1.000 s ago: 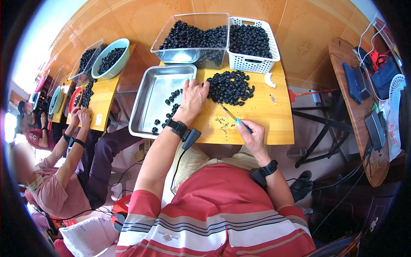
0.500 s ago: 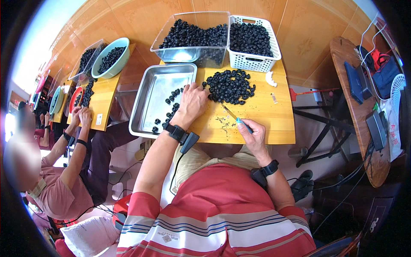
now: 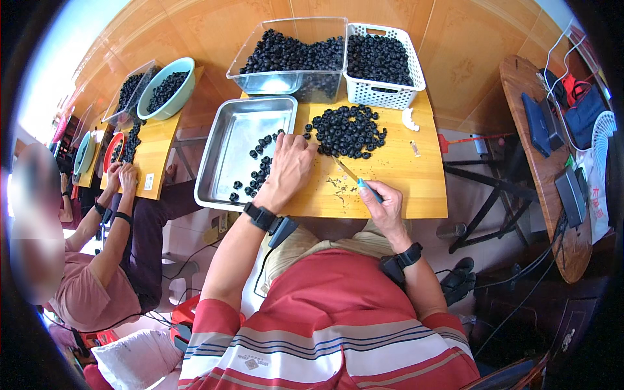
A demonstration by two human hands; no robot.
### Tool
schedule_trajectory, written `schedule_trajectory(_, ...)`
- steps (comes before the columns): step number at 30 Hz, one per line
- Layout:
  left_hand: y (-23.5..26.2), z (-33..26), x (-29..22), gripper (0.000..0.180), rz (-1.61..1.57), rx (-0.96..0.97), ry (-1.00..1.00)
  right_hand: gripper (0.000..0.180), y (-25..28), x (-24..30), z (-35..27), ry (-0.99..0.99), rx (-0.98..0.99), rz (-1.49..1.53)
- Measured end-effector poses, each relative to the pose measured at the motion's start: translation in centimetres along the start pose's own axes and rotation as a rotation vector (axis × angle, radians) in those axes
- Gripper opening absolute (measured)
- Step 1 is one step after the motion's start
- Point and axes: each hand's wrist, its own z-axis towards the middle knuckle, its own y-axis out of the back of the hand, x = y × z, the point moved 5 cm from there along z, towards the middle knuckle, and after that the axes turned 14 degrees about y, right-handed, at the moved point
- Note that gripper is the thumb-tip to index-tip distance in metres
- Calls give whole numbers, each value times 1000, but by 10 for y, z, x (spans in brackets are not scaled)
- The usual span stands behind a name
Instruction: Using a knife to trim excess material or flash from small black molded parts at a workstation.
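My right hand (image 3: 388,207) is closed around the blue handle of a slim knife (image 3: 351,174), whose narrow blade points up and left toward a pile of small black ring-shaped pieces (image 3: 348,132). The pile lies on the wooden table (image 3: 416,188). My left hand (image 3: 292,166) is at the pile's left edge, over the right rim of a shallow metal tray (image 3: 214,169). Its fingers are bent together, and their undersides are hidden, so whatever they hold cannot be made out. Several more black pieces (image 3: 263,166) lie in the tray beside this hand. Dark scraps (image 3: 339,188) are scattered below the blade.
A clear plastic bin (image 3: 286,62) and a white perforated basket (image 3: 383,62), both filled with black pieces, stand at the back. A crumpled white scrap (image 3: 409,120) lies at right. A co-worker's hands (image 3: 122,175) work at the left table. A wooden board (image 3: 552,169) stands far right.
My left hand has shifted slightly toward me, its fingertips now lower along the pile's left edge. The right hand and the knife have hardly moved.
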Motion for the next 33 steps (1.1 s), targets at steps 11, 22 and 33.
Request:
schedule_trajectory(11, 43, -36, -4, 17, -824, 201, 300, 32, -2, -1, -2, -10, -15, 32)
schedule_trajectory(22, 1, -67, -20, 15, -1697, 319, 654, 32, -3, 1, -2, -18, -9, 17)
schedule_trajectory(33, -26, -80, -28, 17, -2264, 517, 922, 29, -4, 0, -3, -24, 4, -3)
